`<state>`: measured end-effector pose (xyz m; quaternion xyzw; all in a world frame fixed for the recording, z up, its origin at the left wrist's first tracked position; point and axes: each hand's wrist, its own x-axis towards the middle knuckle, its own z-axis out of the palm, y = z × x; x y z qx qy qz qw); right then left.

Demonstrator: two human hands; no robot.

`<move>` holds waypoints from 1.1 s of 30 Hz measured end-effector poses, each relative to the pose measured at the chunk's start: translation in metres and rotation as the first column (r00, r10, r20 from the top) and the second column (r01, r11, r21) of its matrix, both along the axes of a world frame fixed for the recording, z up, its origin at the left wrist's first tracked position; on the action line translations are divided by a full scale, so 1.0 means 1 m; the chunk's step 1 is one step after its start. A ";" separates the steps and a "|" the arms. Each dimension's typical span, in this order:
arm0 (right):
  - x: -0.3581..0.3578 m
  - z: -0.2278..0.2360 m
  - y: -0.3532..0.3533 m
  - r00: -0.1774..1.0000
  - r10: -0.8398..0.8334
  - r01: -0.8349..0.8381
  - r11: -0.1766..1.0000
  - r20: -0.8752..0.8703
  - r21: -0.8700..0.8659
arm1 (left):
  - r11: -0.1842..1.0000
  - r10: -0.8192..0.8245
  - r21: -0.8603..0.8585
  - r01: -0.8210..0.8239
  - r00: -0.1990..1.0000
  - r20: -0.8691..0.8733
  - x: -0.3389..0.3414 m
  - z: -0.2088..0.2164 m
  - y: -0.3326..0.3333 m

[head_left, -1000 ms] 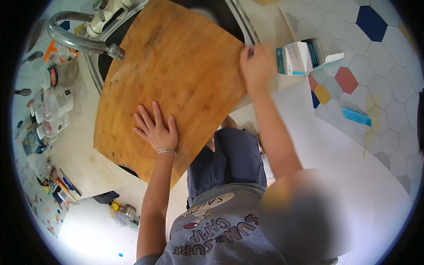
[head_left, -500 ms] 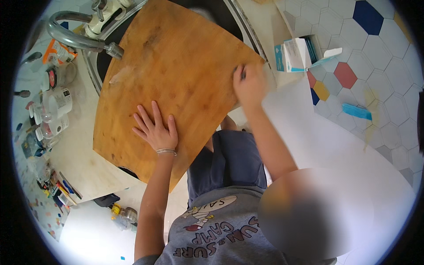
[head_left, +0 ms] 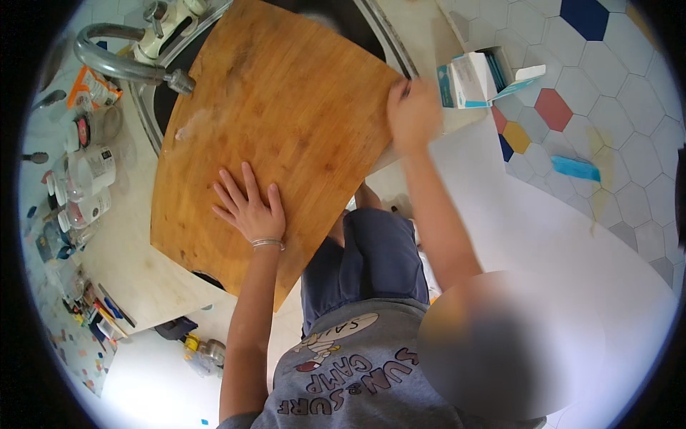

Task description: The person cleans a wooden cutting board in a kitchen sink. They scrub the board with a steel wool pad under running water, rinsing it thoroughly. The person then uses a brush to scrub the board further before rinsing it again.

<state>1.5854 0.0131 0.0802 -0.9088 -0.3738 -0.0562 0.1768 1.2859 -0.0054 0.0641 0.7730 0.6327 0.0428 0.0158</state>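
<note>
A large wooden cutting board (head_left: 286, 107) lies across the sink, with dark stains and a pale wet-looking patch near its left side. My left hand (head_left: 254, 213) rests flat on its lower part, fingers spread, a thin bracelet at the wrist. At the board's right edge my right hand (head_left: 414, 118) is closed and smeared by motion. A small dark bit (head_left: 406, 90) shows at its fingers; what it belongs to is hidden.
A curved metal faucet (head_left: 125, 63) reaches over the board's left edge. The dark sink (head_left: 343, 23) shows behind it. Jars (head_left: 89, 168) and an orange packet (head_left: 93, 89) line the left counter. An opened box (head_left: 475, 79) stands at the right, beside hexagonal wall tiles.
My right hand has slid away from me and a little to the right, along the board's right edge. My left hand stays flat in nearly the same place.
</note>
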 end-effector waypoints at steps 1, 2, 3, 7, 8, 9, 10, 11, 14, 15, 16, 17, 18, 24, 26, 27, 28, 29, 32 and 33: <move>-0.027 -0.013 -0.025 0.997 0.070 -0.071 0.997 0.036 0.030 | 1.000 0.008 0.008 -0.008 1.000 -0.006 0.000 0.000 0.001; -0.039 -0.020 -0.036 0.988 0.138 -0.142 0.988 0.074 0.056 | 1.000 0.016 0.014 -0.016 1.000 -0.012 -0.002 0.000 0.000; -0.035 -0.019 -0.033 0.983 0.175 -0.178 0.982 0.047 0.058 | 1.000 0.023 0.012 -0.022 0.999 -0.025 -0.004 -0.002 -0.004; 0.021 0.009 0.017 0.994 0.075 -0.078 0.996 -0.075 -0.043 | 1.000 0.000 -0.006 0.000 1.000 -0.012 0.002 0.000 0.000; 0.031 0.014 0.030 0.995 0.001 -0.010 0.996 -0.101 -0.090 | 1.000 0.000 -0.011 0.000 1.000 -0.015 0.002 0.000 0.001; 0.025 0.008 0.021 0.997 0.045 -0.048 0.998 -0.068 -0.043 | 1.000 -0.001 -0.017 0.001 1.000 -0.018 0.002 0.000 0.000; 0.012 -0.001 0.005 0.995 0.090 -0.090 0.996 -0.038 0.002 | 1.000 -0.002 -0.019 0.002 1.000 -0.028 -0.002 0.003 -0.001; 0.004 -0.006 -0.004 0.990 0.144 -0.144 0.988 0.002 0.055 | 1.000 0.007 -0.013 -0.008 1.000 -0.031 -0.004 0.003 -0.002; -0.021 -0.005 -0.020 0.979 0.204 -0.204 0.979 -0.020 0.011 | 1.000 0.018 -0.018 -0.019 1.000 -0.022 -0.001 0.004 -0.002; -0.012 -0.006 -0.007 0.979 0.204 -0.204 0.979 -0.009 -0.018 | 0.999 0.021 -0.024 -0.021 1.000 -0.017 -0.001 0.004 -0.001; 0.007 0.004 0.022 0.979 0.201 -0.201 0.979 0.010 -0.042 | 0.999 0.020 -0.027 -0.020 1.000 -0.010 -0.001 0.002 0.000; 0.017 0.009 0.038 0.978 0.205 -0.203 0.977 0.026 -0.066 | 0.999 0.024 -0.029 -0.025 1.000 -0.005 0.000 0.001 0.000; 0.015 0.010 0.035 0.977 0.210 -0.206 0.976 0.042 -0.073 | 0.999 0.025 -0.032 -0.025 1.000 0.003 0.001 0.002 0.001; -0.034 0.003 0.000 0.940 0.316 -0.332 0.935 -0.130 -0.126 | 0.996 0.062 -0.070 -0.061 0.998 0.006 -0.002 0.008 0.001; -0.018 -0.009 0.060 0.902 0.423 -0.424 0.906 0.089 -0.007 | 0.996 0.064 -0.070 -0.061 0.997 0.042 -0.001 0.009 0.003; -0.015 0.000 0.096 0.895 0.431 -0.428 0.902 0.112 -0.049 | 0.996 0.058 -0.072 -0.054 0.997 0.060 0.000 0.010 0.006; -0.018 0.004 0.117 0.884 0.451 -0.442 0.892 0.125 -0.091 | 0.995 0.063 -0.077 -0.058 0.996 0.067 -0.001 0.011 0.006; -0.019 0.006 0.119 0.877 0.466 -0.463 0.885 0.118 -0.053 | 0.994 0.064 -0.095 -0.057 0.996 0.065 -0.001 0.013 0.005; -0.023 0.007 0.084 0.841 0.538 -0.538 0.843 0.057 -0.005 | 0.988 0.087 -0.131 -0.080 0.995 0.052 0.000 0.018 0.006; -0.020 0.006 0.069 0.825 0.565 -0.564 0.825 0.016 -0.043 | 0.987 0.098 -0.136 -0.091 0.994 0.051 0.000 0.019 0.005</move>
